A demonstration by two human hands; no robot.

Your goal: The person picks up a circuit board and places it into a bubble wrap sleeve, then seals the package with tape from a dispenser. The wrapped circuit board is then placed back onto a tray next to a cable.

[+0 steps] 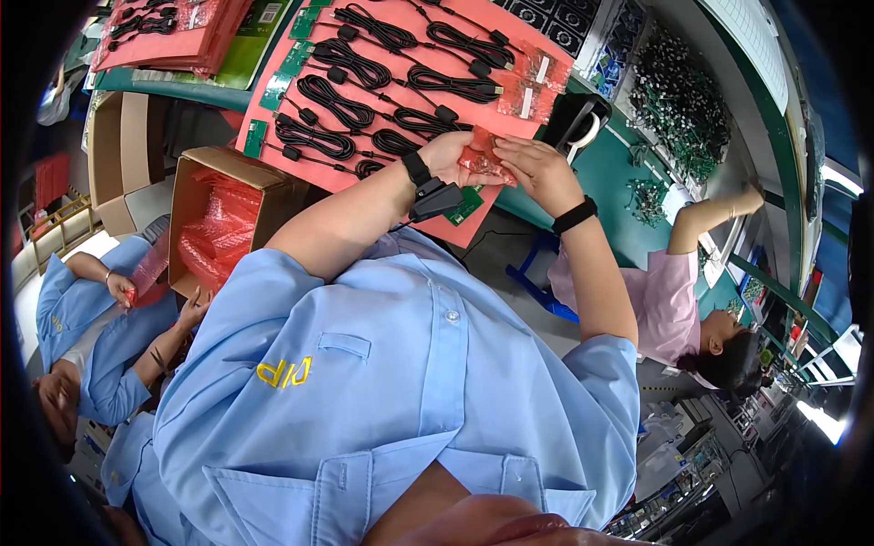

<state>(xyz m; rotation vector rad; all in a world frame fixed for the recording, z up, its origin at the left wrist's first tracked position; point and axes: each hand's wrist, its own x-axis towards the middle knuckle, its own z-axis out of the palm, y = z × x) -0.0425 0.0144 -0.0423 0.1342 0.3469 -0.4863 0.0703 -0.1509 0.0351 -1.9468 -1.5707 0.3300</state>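
A small red translucent plastic bag (pixel 481 158) is between my two hands over the near right edge of a pink sheet (pixel 305 177). My left hand (pixel 446 156) grips it from the left, palm turned up. From the right, the fingers of my right hand (pixel 539 171) close over its other side. What lies inside the bag cannot be made out. Just below my hands a green circuit board (pixel 466 206) lies at the sheet's edge. Several coiled black cables (pixel 335 102) with plugs are laid in rows across the sheet, joined to green boards (pixel 253 138) along its left side.
More red bags (pixel 528 91) with white labels lie at the sheet's far right. A roll of tape (pixel 584 132) is beside them. At left stands a cardboard box (pixel 187 182) of red bubble wrap, with a co-worker's hands near it. Another co-worker (pixel 669 282) sits at right by heaped parts (pixel 678 100).
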